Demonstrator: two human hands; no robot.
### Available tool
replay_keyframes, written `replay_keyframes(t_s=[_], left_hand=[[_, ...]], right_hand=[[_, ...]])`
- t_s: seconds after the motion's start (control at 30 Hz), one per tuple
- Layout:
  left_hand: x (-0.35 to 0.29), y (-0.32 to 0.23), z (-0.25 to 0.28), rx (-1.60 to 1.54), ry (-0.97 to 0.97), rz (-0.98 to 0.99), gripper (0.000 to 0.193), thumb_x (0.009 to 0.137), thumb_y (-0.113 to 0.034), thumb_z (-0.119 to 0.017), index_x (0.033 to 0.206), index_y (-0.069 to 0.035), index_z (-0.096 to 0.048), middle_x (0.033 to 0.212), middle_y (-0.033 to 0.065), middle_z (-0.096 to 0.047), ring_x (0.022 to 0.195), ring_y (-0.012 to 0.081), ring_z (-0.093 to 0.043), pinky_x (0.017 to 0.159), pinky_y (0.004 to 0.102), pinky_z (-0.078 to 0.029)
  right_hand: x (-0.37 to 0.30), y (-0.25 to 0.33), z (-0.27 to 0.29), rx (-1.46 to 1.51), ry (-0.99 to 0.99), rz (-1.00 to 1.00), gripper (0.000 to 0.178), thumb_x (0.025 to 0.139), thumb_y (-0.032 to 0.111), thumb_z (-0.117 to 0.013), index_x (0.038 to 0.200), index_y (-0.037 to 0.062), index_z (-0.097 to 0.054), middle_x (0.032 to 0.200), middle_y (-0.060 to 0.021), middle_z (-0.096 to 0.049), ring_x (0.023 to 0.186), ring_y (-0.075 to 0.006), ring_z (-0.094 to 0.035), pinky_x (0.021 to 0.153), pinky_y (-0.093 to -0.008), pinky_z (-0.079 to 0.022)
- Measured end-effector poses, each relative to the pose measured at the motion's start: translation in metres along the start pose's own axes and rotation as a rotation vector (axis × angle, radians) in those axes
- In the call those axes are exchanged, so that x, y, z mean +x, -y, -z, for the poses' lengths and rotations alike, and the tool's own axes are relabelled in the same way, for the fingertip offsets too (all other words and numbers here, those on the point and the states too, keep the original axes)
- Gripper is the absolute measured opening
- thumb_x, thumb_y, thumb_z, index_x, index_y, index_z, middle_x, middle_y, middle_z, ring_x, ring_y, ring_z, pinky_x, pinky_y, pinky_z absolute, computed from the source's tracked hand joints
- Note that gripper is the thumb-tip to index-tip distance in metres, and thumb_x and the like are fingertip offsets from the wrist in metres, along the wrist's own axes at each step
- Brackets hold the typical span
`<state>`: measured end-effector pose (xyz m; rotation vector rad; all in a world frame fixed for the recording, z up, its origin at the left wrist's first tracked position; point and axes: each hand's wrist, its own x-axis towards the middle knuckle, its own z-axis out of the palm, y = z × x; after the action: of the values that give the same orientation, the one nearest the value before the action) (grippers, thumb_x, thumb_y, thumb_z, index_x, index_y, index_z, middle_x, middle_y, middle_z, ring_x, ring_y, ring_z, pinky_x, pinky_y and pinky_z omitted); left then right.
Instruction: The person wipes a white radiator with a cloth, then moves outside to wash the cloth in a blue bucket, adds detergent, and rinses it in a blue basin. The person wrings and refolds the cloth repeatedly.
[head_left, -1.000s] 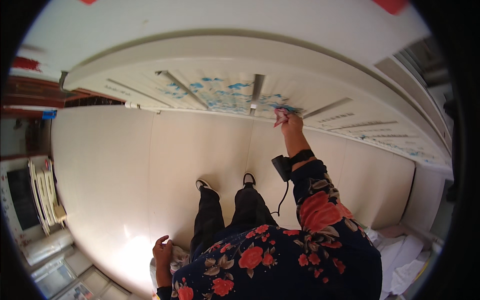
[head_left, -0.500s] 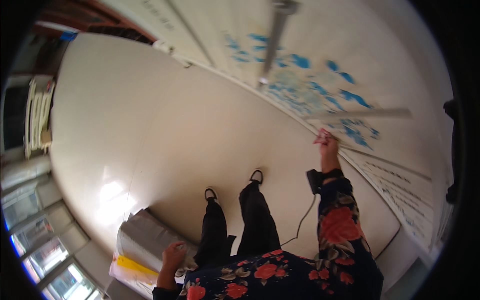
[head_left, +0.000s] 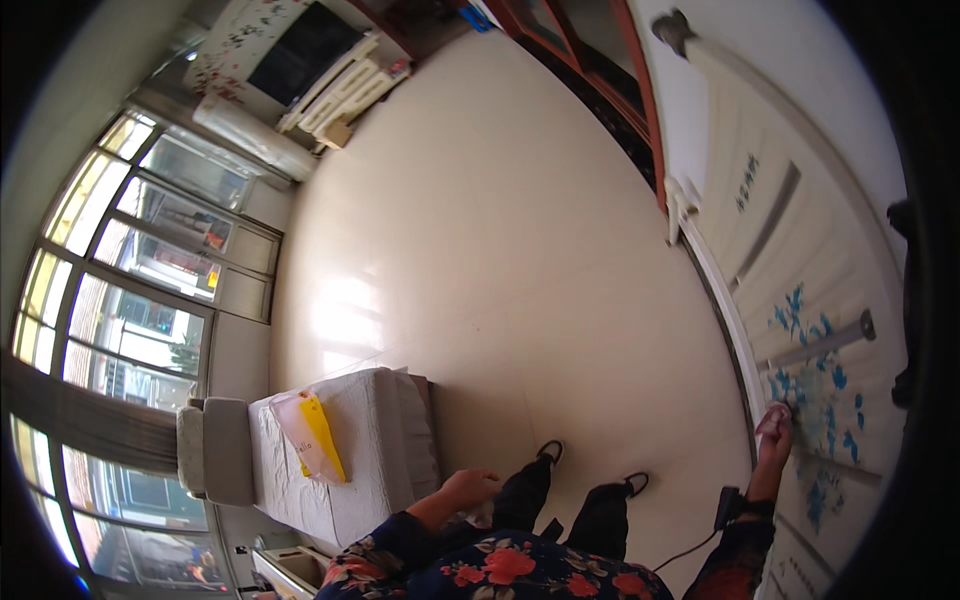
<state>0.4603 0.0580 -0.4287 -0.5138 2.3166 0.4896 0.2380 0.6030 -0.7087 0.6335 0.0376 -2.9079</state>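
My right hand (head_left: 773,442) reaches out to the right, its fingers closed around a small crumpled pink cloth (head_left: 772,421). It is at the near edge of a long white panel (head_left: 745,255) decorated with blue flowers and leaves; whether the cloth touches the surface I cannot tell. A grey bar (head_left: 808,350) crosses the panel just beyond the hand. A dark band with a small box and a cable sits on my right wrist. My left hand (head_left: 472,488) hangs in front of my body, fingers loosely extended with nothing visible in them, beside the grey-covered sofa (head_left: 375,425).
A pink and yellow bag (head_left: 308,440) lies on the sofa. Pale glossy floor (head_left: 520,220) stretches ahead. Windows (head_left: 140,310) line the left; a television (head_left: 305,52) hangs above a white unit (head_left: 345,95). A white pipe (head_left: 675,208) stands at the panel's far end.
My view has swung left, bringing the windows and television into sight. My right hand, with the pink cloth, now appears farther right and lower along the panel. My left hand has moved in front of me.
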Motion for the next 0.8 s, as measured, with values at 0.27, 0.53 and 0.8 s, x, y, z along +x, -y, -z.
replay_keyframes(t_s=[0.27, 0.53, 0.8], left_hand=[[0.010, -0.105, 0.060, -0.173, -0.188, -0.263, 0.043, 0.075, -0.031, -0.060, 0.113, -0.014, -0.051, 0.088, 0.0153, -0.061, 0.085, 0.0261, -0.059, 0.076, 0.0333, -0.046], [-0.026, -0.192, 0.130, -0.371, -0.193, -0.743, 0.068, 0.068, -0.030, -0.064, 0.128, -0.015, -0.035, 0.112, 0.0141, -0.052, 0.090, 0.0282, -0.057, 0.082, 0.0336, -0.043], [-0.006, -0.160, 0.188, -0.287, -0.109, -0.819, 0.034, 0.067, -0.026, -0.061, 0.096, -0.009, -0.060, 0.082, 0.0130, -0.062, 0.078, 0.0274, -0.059, 0.071, 0.0346, -0.046]], right_hand=[[-0.082, -0.144, -0.200, -0.715, 0.135, -0.084, 0.059, 0.065, 0.004, -0.052, 0.122, 0.0045, -0.038, 0.108, -0.0128, -0.052, 0.088, -0.0217, -0.056, 0.071, -0.0300, -0.050], [-0.151, -0.242, -0.362, -1.406, 0.559, -0.526, 0.046, 0.075, 0.006, -0.056, 0.118, -0.0031, -0.042, 0.100, -0.0116, -0.057, 0.083, -0.0167, -0.059, 0.065, -0.0263, -0.050], [-0.143, -0.304, -0.429, -1.983, 0.818, -0.052, 0.032, 0.070, 0.012, -0.061, 0.099, -0.0001, -0.058, 0.088, -0.0106, -0.062, 0.078, -0.0139, -0.060, 0.068, -0.0246, -0.048]])
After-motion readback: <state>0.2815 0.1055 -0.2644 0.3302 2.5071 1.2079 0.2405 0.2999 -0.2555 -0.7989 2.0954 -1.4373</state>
